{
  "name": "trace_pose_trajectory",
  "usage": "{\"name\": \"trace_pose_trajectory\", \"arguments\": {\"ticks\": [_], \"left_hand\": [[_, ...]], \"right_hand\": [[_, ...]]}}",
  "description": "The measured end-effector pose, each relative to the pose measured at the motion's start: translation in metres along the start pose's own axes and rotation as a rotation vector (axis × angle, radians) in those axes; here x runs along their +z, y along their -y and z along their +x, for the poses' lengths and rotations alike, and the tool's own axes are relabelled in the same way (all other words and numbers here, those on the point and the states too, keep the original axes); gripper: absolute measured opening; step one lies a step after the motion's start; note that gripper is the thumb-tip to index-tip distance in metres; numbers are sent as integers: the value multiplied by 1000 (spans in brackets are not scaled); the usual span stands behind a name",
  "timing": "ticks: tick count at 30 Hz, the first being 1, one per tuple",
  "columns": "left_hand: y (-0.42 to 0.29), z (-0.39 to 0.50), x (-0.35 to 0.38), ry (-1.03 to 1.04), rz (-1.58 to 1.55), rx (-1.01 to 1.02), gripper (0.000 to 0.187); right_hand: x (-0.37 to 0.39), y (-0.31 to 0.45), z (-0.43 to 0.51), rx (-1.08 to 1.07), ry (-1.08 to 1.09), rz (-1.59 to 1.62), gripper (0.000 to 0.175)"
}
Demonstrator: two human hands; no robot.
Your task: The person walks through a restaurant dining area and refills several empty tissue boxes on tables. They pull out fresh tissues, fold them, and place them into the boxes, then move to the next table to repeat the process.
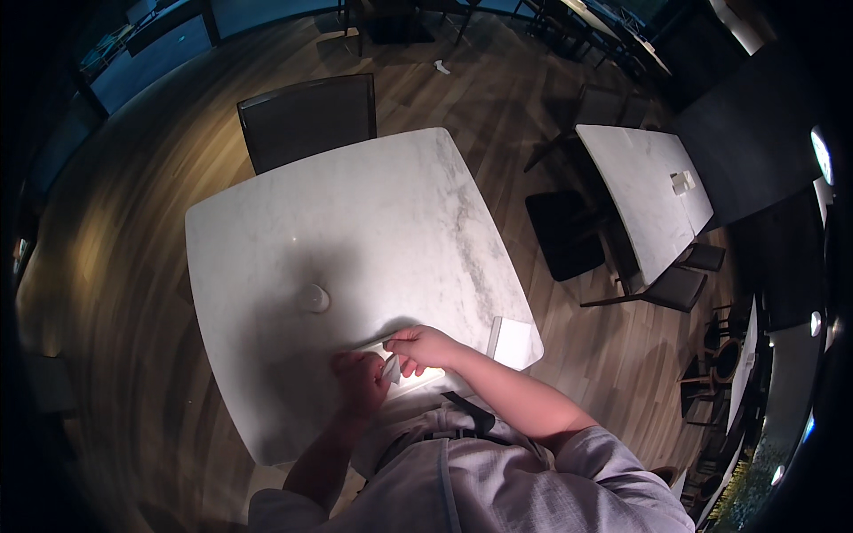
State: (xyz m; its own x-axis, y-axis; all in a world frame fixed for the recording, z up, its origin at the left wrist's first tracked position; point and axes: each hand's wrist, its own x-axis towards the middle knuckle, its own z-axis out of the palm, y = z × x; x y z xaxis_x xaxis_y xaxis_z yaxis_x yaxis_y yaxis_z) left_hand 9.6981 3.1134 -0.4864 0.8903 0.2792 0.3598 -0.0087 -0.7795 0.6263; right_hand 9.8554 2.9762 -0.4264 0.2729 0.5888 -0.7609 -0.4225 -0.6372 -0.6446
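My left hand (363, 381) and my right hand (421, 349) meet low over the near edge of a white marble-patterned table (360, 200). Between them is a small folded white piece, seemingly paper or cloth (393, 370), with the fingers of both hands closed on it. Beneath the hands lies a flat, pale rectangular thing (426, 380), brightly lit; whether it is a tray or a stack of sheets is unclear. My left hand is in shadow and its fingertips are partly hidden. Farther in on the tabletop stands a small white cup-like holder (316, 298).
A white box (512, 342) sits at the table's right corner, near my right forearm. Across the table is a dark chair (308, 120). To the right are another marble-patterned table (640, 193) and a dark seat (565, 234). A white scrap (441, 66) lies on the wooden floor.
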Motion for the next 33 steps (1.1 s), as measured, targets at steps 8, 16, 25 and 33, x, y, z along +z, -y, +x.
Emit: {"name": "trace_pose_trajectory", "arguments": {"ticks": [8,16,25,33], "left_hand": [[-1,3,-16,19,148,168,19],[6,2,-24,79,20,276,19],[7,13,-20,146,51,70,31],[28,8,-5,186,30,5,45]], "right_hand": [[-11,-13,16,-191,-36,-253,16],[-10,-7,12,-495,-42,-787,39],[-7,-7,-1,-416,-141,-616,39],[-4,-13,-4,-561,-285,-842,30]]}}
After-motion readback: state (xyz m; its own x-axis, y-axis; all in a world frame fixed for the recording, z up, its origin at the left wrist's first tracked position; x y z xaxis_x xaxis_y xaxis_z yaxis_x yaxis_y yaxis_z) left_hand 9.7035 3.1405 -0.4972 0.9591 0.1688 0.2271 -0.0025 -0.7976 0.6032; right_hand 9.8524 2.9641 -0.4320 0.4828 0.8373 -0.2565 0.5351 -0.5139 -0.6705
